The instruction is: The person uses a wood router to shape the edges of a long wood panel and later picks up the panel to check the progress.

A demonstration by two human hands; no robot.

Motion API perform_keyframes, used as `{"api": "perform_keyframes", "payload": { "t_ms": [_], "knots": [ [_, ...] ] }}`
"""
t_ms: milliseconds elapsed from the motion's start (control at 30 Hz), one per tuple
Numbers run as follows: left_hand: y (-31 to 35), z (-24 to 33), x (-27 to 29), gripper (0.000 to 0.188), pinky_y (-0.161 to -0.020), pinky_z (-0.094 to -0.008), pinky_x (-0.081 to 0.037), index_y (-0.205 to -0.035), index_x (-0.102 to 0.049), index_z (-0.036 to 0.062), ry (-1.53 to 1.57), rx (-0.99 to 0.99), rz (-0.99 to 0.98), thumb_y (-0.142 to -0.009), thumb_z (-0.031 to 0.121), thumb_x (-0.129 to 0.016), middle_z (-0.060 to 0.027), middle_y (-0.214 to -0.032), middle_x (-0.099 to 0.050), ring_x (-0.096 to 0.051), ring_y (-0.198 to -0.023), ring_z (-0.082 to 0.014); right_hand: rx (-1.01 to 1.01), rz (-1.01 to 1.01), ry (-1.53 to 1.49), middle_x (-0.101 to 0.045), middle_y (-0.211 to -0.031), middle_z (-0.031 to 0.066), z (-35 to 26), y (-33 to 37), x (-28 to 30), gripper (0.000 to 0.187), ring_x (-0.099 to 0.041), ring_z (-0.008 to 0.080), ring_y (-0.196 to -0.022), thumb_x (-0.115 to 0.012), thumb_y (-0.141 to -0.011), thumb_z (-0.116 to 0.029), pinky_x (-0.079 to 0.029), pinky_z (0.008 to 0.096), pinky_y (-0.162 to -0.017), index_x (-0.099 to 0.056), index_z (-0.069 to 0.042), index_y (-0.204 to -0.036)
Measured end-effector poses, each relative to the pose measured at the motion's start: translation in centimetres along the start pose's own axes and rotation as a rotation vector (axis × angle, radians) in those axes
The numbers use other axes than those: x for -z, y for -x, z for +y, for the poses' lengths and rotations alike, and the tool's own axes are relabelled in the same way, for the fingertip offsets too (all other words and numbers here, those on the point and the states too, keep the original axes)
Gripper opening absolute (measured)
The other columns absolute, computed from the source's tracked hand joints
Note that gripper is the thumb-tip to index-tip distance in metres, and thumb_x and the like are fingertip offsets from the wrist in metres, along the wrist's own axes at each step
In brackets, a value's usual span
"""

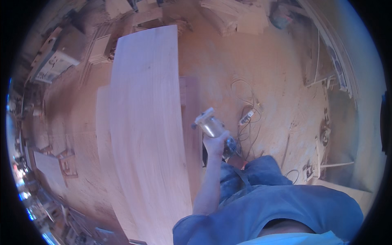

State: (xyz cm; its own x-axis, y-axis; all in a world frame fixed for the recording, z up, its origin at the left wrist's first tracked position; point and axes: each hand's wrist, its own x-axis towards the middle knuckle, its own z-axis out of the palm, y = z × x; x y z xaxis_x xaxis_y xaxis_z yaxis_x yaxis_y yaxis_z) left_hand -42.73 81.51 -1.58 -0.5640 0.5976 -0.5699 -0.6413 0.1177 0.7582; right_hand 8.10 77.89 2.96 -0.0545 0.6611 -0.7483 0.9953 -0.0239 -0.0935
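My left hand [215, 143] is closed round a trim router [211, 125] with a silver cylindrical body and a pale flat end, tilted up and to the left. Dark parts show beneath the hand, too shaded to make out. The router is just right of a long, pale wooden panel [149, 114], apart from its right edge. My right hand is out of sight.
A second board [104, 134] shows under the panel's left side. A power strip [246, 117] with looping cords lies on the dusty floor to the right. Wood pieces [251, 20] are stacked at the far side. A machine cabinet [57, 63] stands far left.
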Motion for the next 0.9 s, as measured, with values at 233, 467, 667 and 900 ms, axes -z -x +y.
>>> {"api": "perform_keyframes", "payload": {
  "t_ms": [233, 467, 667, 900],
  "knots": [
    [11.7, 3.7, 2.9, 0.049, -0.079, -0.0323, -0.057, -0.126, -0.064, 0.0011, 0.356, -0.247, 0.103, -0.080, 0.000, -0.080, -0.0032, -0.106, -0.070, -0.069, -0.091, -0.0150, 0.668, -0.343, -0.414, -0.072, -0.126, 0.0130, -15.9, 2.7, -5.0, 0.045, -0.065, 0.0219, -0.121, -0.074, -0.091, -0.017, -0.050, 0.0362, -0.105, -0.068, -0.002, -0.133],
    [29.9, -0.1, 6.3, 0.034, -0.088, -0.0454, -0.061, -0.119, -0.059, 0.0064, 0.709, -0.174, -0.129, -0.094, 0.025, -0.072, -0.0077, -0.105, -0.071, -0.071, -0.096, -0.0258, 0.982, -0.619, -1.373, -0.037, -0.165, 0.0097, -20.7, 13.8, -11.7, 0.090, -0.036, 0.0236, -0.151, -0.080, -0.088, -0.012, -0.029, 0.0470, -0.124, -0.031, -0.013, -0.163],
    [42.7, -4.3, 11.1, 0.039, -0.094, -0.0463, -0.060, -0.126, -0.056, 0.0032, 0.831, 0.030, -0.089, -0.098, 0.030, -0.065, -0.0149, -0.116, -0.069, -0.070, -0.106, -0.0303, 1.067, -0.479, -1.326, -0.051, -0.153, 0.0052, -18.4, 22.5, -15.9, 0.095, -0.046, 0.0209, -0.143, -0.087, -0.079, -0.007, -0.034, 0.0391, -0.122, -0.036, -0.009, -0.159],
    [51.9, -9.9, 18.9, 0.040, -0.100, -0.0481, -0.058, -0.129, -0.055, 0.0028, 0.990, 0.186, -0.235, -0.100, 0.030, -0.062, -0.0166, -0.121, -0.070, -0.071, -0.111, -0.0329, 1.068, -0.315, -1.384, -0.059, -0.143, 0.0060, -14.2, 31.2, -23.5, 0.115, -0.055, 0.0211, -0.135, -0.099, -0.059, -0.015, -0.039, 0.0386, -0.118, -0.039, -0.004, -0.156]
  ]
}}
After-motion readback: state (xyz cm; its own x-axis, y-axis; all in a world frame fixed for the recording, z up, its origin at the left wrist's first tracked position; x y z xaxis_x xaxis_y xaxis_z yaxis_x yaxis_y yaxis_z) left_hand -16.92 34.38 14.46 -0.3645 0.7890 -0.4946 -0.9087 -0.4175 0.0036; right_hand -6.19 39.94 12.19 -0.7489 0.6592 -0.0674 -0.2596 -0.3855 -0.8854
